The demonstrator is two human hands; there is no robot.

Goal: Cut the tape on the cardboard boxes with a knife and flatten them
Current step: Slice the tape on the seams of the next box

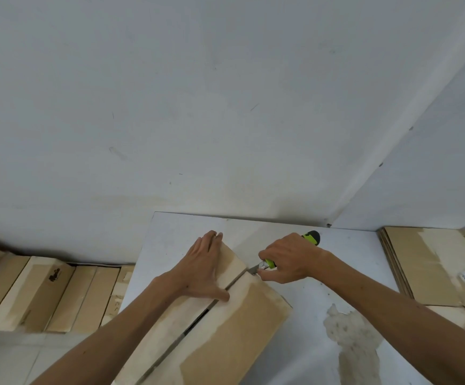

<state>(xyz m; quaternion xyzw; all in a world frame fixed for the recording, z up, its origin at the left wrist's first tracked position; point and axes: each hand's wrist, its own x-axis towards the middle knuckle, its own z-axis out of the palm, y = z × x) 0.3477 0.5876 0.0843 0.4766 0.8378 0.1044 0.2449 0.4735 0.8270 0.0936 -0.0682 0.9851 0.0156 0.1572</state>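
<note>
The cardboard box [225,329] is pressed flat-handed by the left hand [202,269]; the knife [270,263] is gripped by the right hand [289,262], blade at the box's far seam end

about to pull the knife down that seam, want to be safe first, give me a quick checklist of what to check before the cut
1. Knife gripped firmly: ok, the right hand curls round the green handle.
2. Blade at the seam: ok, the tip sits at the far end of the taped seam on the box.
3. Box held steady: ok, the left hand presses flat on the left flap.
4. Left hand clear of the cut line: not ok, its thumb lies right beside the seam.
5. Tape already slit lower down: cannot tell, a dark gap shows but the tape's state is unclear.
6. Box resting fully on the table: cannot tell, its near end runs out of view.
</note>
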